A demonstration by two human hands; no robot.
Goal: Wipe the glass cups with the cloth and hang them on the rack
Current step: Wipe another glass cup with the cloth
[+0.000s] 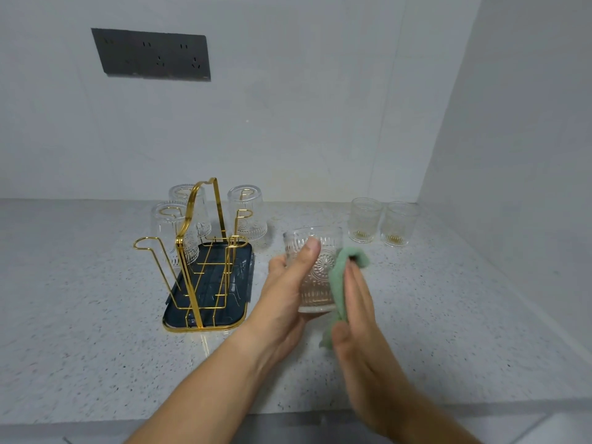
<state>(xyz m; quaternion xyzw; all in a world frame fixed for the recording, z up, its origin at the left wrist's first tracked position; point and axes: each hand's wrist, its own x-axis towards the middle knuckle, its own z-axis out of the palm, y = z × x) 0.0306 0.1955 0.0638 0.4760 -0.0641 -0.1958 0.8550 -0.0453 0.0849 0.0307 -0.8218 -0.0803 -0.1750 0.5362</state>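
Single head cam, wide-angle, looks fwd & down, close over countertop [96, 315], facing back wall [288, 123]

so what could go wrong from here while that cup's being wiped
1. Only the left hand grips the glass cup; the right hand presses the cloth on it with flat fingers, so a hard rub might push it loose.
2. The rack already carries three hung cups close together; hanging this one carelessly could knock glass on glass.

green cloth [341, 277], gold rack [198, 251], embossed clear cup [320, 270]
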